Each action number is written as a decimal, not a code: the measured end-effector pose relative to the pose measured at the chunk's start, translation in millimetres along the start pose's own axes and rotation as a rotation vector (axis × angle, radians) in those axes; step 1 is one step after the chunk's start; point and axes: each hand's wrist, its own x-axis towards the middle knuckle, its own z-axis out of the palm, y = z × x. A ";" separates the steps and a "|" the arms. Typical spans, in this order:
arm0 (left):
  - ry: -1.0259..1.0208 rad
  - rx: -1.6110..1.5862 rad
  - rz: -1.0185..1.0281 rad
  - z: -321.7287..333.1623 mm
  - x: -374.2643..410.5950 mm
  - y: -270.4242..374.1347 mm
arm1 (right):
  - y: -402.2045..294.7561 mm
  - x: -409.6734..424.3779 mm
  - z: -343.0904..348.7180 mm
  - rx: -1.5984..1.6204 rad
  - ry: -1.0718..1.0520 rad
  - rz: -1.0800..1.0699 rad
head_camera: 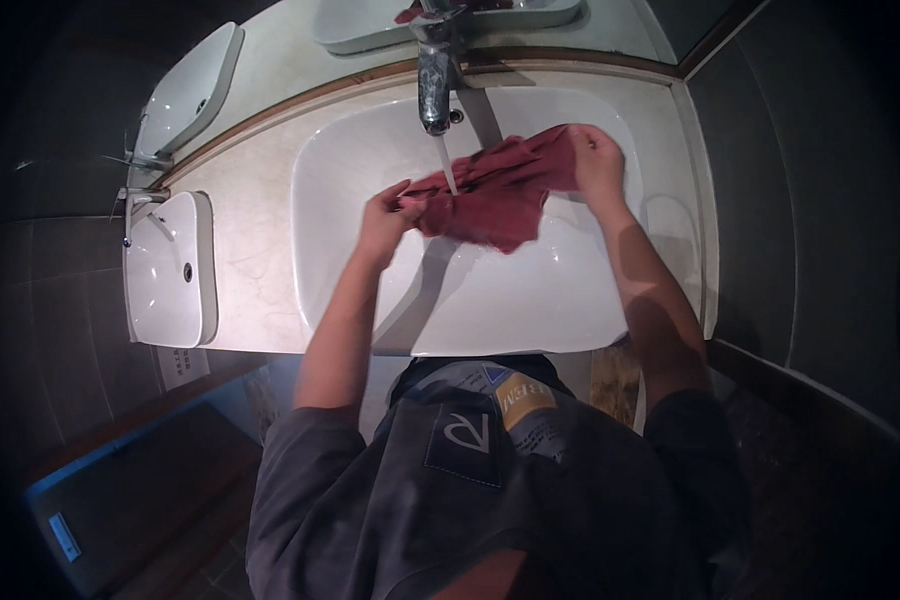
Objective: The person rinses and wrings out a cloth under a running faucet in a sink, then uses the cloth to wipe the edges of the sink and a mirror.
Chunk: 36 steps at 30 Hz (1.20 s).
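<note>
A dark red cloth is stretched between my two hands over a white washbasin. My left hand grips its left end, with the thumb and fingers pinched on the fabric. The opposite upper corner is held in my right hand, close to the basin's right side. Above the cloth stands a chrome faucet, its spout pointing towards me. A stream of water runs from it onto the left part of the cloth. The cloth's lower edge hangs down over the bowl, and its folds hide part of the basin floor.
The basin sits in a pale countertop. Further left is a second white basin with its own faucet. A mirror with a wooden lower edge runs along the back. A dark tiled wall bounds the right side.
</note>
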 end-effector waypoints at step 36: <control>-0.011 1.460 0.685 -11.1 55.9 -103.3 | 80.3 -98.0 96.7 -1.064 -0.563 -0.572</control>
